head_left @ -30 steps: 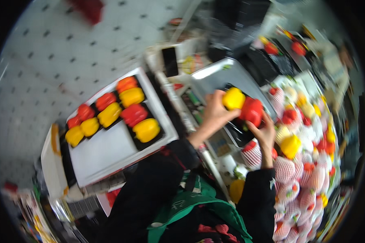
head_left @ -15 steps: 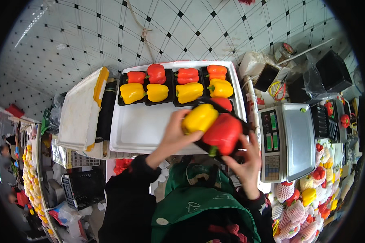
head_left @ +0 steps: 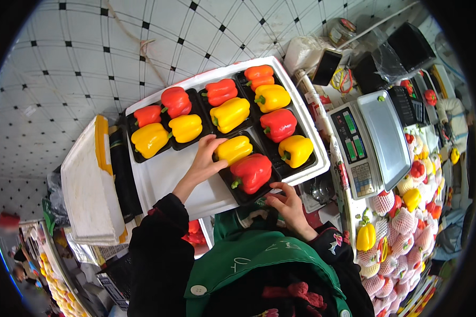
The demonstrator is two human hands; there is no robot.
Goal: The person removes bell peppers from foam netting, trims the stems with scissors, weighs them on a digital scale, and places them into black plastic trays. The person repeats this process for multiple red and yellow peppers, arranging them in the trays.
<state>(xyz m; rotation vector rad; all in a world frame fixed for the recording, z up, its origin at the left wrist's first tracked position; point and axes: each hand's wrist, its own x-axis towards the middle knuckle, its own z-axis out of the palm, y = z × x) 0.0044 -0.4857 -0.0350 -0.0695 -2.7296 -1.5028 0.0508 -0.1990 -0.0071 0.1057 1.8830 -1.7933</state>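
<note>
While the left hand (head_left: 200, 161) holds the yellow bell pepper (head_left: 235, 150) between thumb and fingers, the right hand (head_left: 291, 207) pinches the black tray (head_left: 243, 197) at one corner, grip narrow. Tray, also bearing a red bell pepper (head_left: 253, 174), overlaps the near edge of the white foam box (head_left: 161, 171).

Box (head_left: 169, 171) holds 5 trays (head_left: 270, 149), each with 2 peppers (head_left: 230, 114); 6th tray (head_left: 246, 199) at its near side. Left, 2nd box (head_left: 87, 185); right, scale (head_left: 383, 145); behind, wall (head_left: 158, 31). Heap (head_left: 404, 222) lies before the scale.
</note>
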